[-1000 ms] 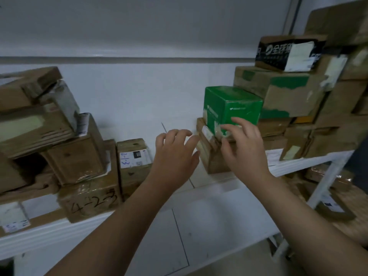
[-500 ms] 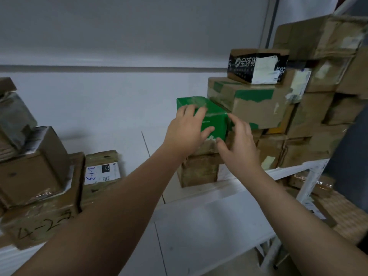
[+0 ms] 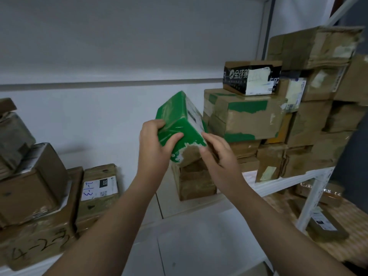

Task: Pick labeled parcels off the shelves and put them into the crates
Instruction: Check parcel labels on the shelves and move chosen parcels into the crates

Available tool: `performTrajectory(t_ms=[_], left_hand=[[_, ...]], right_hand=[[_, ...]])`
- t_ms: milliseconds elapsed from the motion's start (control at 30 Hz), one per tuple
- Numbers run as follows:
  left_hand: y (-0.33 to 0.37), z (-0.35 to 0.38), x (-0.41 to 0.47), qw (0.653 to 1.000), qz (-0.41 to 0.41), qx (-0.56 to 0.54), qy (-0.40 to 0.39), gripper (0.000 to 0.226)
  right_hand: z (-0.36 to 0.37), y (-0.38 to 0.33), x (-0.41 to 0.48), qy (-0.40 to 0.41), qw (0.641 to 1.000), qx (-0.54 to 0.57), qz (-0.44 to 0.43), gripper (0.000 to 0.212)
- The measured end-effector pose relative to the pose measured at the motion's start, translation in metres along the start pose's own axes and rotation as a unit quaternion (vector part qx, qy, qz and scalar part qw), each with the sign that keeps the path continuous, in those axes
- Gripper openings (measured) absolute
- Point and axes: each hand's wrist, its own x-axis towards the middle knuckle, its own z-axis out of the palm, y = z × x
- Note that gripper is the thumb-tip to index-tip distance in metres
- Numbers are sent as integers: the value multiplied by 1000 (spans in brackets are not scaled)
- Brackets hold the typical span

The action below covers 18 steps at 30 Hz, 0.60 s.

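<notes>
Green parcel (image 3: 179, 124) tilted, held between left grip (image 3: 154, 150) and right grip (image 3: 219, 158); white label (image 3: 194, 114) unreadable. Left of it: box marked "2-1-3" (image 3: 99, 189).

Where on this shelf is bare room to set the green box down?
Bare shelf lies between the 2-1-3 parcel and the brown stack under the green box. Left pile and right cartons are crowded.

One green box (image 3: 179, 124). Two hands: left hand (image 3: 155, 150), right hand (image 3: 219, 158). Left of the green box, at least five brown boxes (image 3: 29, 196); right of it, one black box (image 3: 253, 76) and roughly a dozen brown ones.
</notes>
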Motion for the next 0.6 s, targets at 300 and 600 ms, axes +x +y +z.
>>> performTrajectory(t_ms=[300, 600], left_hand=[[-16, -55, -53, 961, -201, -189, 32, 34], [-22, -87, -62, 970, -173, -164, -52, 53]], right_hand=[[51, -26, -12, -3, 985, 170, 12, 15], [76, -33, -22, -44, 969, 244, 9, 77]])
